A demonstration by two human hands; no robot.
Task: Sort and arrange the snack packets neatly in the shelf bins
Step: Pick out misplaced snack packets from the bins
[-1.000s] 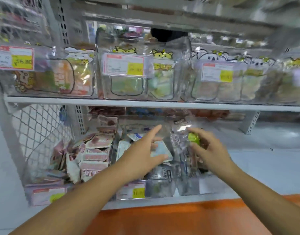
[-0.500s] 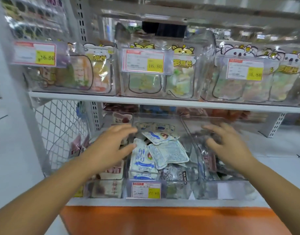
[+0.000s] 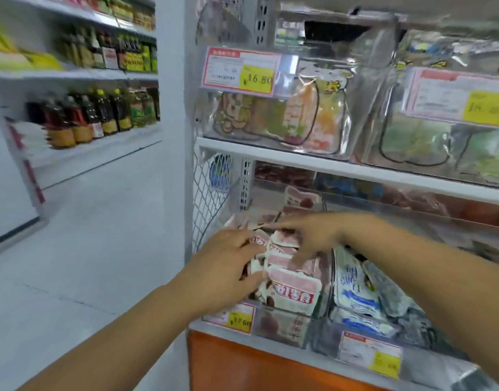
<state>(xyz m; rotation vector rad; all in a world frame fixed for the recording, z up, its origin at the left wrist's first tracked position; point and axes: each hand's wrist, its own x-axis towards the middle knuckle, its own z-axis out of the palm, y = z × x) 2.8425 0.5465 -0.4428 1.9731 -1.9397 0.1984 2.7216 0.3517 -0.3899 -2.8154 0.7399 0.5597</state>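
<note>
Both hands shifted left, off the middle and right bins onto the leftmost bin; the view swung left too, aisle now visible. Left hand (image 3: 228, 266) lies released, fingers fairly straight, on the left side of the pink-and-white packets (image 3: 293, 286). Right hand (image 3: 310, 235) also released, fingers spread over the far end of the same pile, thumb touching a packet. Those packets sit stacked in the clear leftmost bin (image 3: 282, 323) on the low shelf, blue-and-white packets (image 3: 355, 294) in the bin just right. Yellow price tag (image 3: 237, 317) on the near front. Orange base panel (image 3: 242, 362) below, wire mesh side (image 3: 211, 210) at left. White upper shelf board (image 3: 299, 162) carries clear bins of pouches (image 3: 299, 114). Pale grey floor (image 3: 87, 249) at left; far-left rack holds dark bottles (image 3: 96, 117). Frame is blurry.
</note>
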